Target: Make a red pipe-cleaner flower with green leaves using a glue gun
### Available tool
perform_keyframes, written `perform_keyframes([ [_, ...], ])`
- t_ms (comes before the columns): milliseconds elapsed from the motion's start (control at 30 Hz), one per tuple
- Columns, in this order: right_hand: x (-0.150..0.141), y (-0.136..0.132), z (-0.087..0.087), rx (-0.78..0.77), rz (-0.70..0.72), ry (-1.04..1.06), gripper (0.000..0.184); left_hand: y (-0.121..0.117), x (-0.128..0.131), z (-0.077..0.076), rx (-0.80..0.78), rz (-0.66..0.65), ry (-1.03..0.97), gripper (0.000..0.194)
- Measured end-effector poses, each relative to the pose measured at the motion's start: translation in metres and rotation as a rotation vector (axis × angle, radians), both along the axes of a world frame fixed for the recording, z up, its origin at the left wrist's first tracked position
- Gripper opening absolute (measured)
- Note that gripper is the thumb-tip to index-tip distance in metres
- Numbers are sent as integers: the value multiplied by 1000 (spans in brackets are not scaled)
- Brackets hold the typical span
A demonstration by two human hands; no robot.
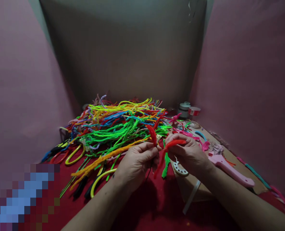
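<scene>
Your left hand (138,157) pinches a curved, fuzzy red chenille piece (152,133), upright above the fingertips; your right hand (190,154) pinches a floppy red chenille strip (177,142), one end drooping between both hands. Can't tell if they touch. Thin dark wire (148,173) below left fingers, top hidden. Beyond fingers: heaped multicolored chenille stems (118,136). Underneath: red cloth (161,208). Dim room, pink side wall (253,64) right.

L hand (138,159), R hand (189,154) w/ red fuzzy pcs (175,143); multicol. pile (115,132) beyond.
</scene>
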State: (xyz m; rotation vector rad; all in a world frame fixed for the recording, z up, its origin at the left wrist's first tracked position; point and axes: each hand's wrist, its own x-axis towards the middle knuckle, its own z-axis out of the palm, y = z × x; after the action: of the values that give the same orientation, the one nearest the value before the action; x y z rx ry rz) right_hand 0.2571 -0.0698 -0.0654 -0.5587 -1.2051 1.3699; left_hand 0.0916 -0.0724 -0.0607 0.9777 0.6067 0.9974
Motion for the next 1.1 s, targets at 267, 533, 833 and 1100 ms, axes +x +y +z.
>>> perform_keyframes([
  [267,-1,-4,-1,152,-97,-130,12,-5,2,-1,69,-24,82,14],
  [533,-2,-9,0,368,-304,-261,3,-10,5,5,-42,-65,43,13],
  [833,-5,-12,-6,449,-391,-326,8,-9,7,3,-30,-109,1,13],
  [1100,-6,-14,-8,394,-417,-314,7,-11,6,2,-41,-107,47,9],
])
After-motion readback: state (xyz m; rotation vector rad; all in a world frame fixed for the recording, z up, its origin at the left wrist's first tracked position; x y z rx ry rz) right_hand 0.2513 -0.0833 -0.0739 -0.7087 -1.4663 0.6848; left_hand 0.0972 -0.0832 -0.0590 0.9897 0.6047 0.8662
